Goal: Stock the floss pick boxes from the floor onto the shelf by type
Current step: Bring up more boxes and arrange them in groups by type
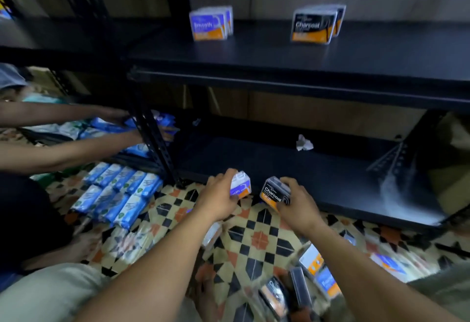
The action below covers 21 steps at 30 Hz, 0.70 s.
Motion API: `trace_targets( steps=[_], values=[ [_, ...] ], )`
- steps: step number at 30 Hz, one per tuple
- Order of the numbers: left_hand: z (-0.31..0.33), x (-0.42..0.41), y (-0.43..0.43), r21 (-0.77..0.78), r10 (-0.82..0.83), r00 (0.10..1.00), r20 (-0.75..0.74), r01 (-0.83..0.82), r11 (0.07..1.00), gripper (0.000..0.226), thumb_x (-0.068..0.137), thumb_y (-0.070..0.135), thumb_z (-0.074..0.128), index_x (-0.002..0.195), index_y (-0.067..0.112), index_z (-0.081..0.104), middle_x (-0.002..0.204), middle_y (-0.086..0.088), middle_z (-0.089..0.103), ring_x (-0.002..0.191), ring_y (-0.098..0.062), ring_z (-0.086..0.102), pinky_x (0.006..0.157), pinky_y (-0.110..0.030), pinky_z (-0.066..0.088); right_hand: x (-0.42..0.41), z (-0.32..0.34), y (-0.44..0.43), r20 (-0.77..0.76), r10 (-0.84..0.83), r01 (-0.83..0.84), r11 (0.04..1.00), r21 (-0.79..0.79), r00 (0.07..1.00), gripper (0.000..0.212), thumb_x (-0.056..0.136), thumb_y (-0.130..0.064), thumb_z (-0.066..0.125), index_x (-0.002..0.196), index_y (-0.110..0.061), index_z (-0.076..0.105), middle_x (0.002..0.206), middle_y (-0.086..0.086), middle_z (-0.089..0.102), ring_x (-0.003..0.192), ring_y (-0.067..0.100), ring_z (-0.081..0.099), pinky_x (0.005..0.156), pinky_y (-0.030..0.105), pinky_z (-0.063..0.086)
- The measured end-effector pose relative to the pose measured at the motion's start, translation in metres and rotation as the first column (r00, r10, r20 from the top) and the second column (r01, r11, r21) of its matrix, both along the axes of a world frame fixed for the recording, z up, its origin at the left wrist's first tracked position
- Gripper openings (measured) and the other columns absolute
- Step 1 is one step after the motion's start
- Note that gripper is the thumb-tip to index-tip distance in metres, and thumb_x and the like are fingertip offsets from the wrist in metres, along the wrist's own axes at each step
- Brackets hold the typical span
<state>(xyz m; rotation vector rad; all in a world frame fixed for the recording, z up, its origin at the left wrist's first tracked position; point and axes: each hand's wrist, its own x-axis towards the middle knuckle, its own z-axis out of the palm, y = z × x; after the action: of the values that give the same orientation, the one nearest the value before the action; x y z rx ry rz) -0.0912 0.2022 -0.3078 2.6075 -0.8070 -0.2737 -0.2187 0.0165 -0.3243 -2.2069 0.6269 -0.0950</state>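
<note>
Head view: the black shelf unit (279, 54) fills the upper frame. Just in front of its lower board's edge, the left hand (220, 198) has its fingers curled round a blue Smooth box (242, 187). Beside it the right hand (298, 203) grips a black Charcoal box (275, 192). Both boxes are held above the patterned floor (259, 240). On the unit's upper board stand shelved Smooth boxes (211, 24) to the left and shelved Charcoal boxes (316, 24) to the right, well apart. A crumpled paper (304, 143) lies on the lower board. Loose boxes (316, 273) lie blurred on the floor in front of the unit. Left of its post, another person's arms (63, 151) reach over blue packs (117, 189).
</note>
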Motion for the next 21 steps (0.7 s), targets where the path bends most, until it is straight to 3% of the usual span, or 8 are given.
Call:
trace_targets(
  steps=[7, 13, 16, 21],
  values=[
    [0.103, 0.013, 0.009, -0.097, -0.022, 0.976, 0.214, 0.044, 0.994, 0.053, 0.086, 0.029, 0.06, 0.133, 0.035, 0.035, 0.116, 0.001, 0.054, 0.109, -0.026, 0.048, 0.094, -0.047, 0.044, 0.011, 0.109, -0.006, 0.273, 0.062, -0.01, 0.982, -0.186, 0.96, 0.06, 0.087, -0.019, 0.067, 0.136, -0.04, 0.039, 0.12, -0.006, 0.052, 0.107, 0.018, 0.056, 0.089, 0.043, 0.052],
    [0.191, 0.039, 0.008, -0.257, -0.017, 0.932, 0.362, 0.117, 0.959, 0.053, 0.077, 0.036, 0.059, 0.125, 0.038, 0.038, 0.113, 0.001, 0.059, 0.101, -0.03, 0.055, 0.088, -0.049, 0.049, 0.029, 0.208, -0.024, 0.445, 0.112, 0.047, 0.942, -0.331, 0.888, 0.062, 0.084, -0.021, 0.07, 0.136, -0.04, 0.04, 0.112, -0.006, 0.052, 0.102, 0.021, 0.056, 0.088, 0.04, 0.05],
    [0.226, 0.055, 0.002, -0.274, -0.017, 0.902, 0.431, 0.149, 0.95, 0.054, 0.075, 0.04, 0.06, 0.125, 0.038, 0.038, 0.111, 0.002, 0.06, 0.098, -0.028, 0.056, 0.086, -0.049, 0.049, 0.04, 0.243, -0.035, 0.491, 0.139, 0.076, 0.917, -0.392, 0.86, 0.062, 0.084, -0.021, 0.069, 0.136, -0.04, 0.04, 0.111, -0.005, 0.051, 0.103, 0.023, 0.056, 0.088, 0.04, 0.049],
    [0.261, 0.085, -0.016, -0.23, 0.013, 0.893, 0.45, 0.101, 0.968, 0.06, 0.081, 0.036, 0.066, 0.134, 0.034, 0.037, 0.129, -0.004, 0.058, 0.11, -0.033, 0.054, 0.094, -0.05, 0.047, 0.066, 0.268, -0.064, 0.437, 0.096, 0.127, 0.882, -0.454, 0.894, 0.062, 0.086, -0.022, 0.064, 0.141, -0.034, 0.04, 0.132, 0.002, 0.051, 0.116, 0.029, 0.053, 0.095, 0.043, 0.048]
  ],
)
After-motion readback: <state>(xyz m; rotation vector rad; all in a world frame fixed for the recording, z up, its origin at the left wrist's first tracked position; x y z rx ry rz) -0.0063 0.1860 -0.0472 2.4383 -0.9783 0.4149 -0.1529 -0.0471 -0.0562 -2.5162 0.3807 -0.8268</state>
